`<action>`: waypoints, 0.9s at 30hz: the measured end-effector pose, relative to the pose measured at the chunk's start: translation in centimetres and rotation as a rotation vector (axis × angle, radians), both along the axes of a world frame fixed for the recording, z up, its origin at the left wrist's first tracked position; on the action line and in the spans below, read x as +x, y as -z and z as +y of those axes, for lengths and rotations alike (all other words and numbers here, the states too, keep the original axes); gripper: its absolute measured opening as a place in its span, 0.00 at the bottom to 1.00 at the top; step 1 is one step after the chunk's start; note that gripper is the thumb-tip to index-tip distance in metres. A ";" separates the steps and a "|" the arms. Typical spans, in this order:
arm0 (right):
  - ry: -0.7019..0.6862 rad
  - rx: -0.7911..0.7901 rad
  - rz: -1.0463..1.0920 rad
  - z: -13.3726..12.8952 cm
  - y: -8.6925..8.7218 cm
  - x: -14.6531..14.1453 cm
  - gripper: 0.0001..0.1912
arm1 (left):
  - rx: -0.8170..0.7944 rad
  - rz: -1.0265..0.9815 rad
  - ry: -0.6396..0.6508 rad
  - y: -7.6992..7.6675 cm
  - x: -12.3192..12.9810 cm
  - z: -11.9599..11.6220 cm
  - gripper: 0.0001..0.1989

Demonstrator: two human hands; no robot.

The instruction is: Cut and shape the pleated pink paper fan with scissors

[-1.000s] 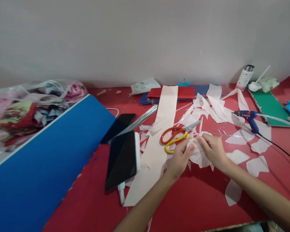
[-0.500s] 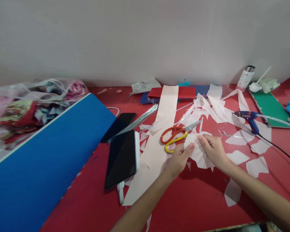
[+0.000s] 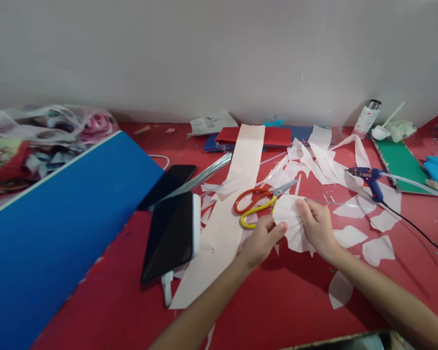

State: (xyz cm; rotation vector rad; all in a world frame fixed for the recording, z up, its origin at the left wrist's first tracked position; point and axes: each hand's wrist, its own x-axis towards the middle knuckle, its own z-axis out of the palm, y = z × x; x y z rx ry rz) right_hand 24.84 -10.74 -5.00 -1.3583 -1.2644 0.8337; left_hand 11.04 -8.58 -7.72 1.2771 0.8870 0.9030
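A pleated, pale pinkish-white paper piece is held above the red table, its folds fanning out downward. My left hand pinches its left edge between thumb and fingers. At its right side my right hand grips it, thumb on top and fingers curled behind. Just beyond the left hand lie scissors with one red and one yellow handle, blades pointing away to the right. Cut paper petals are scattered to the right of my hands. A long pale paper strip runs along the left side.
A blue glue gun with its black cord rests at right, near a green board and a bottle. Left are a black-screened device, a phone, thin wires, a large blue board and a plastic bag.
The view has shifted slightly, so the table items sit further left. My left thumb has slid to the paper's lower left edge, and more of the pleated face shows.
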 end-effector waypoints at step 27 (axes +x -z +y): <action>0.082 0.035 -0.005 -0.5 0.3 -0.3 0.20 | 0.100 0.111 0.146 -1.1 0.8 -0.7 0.26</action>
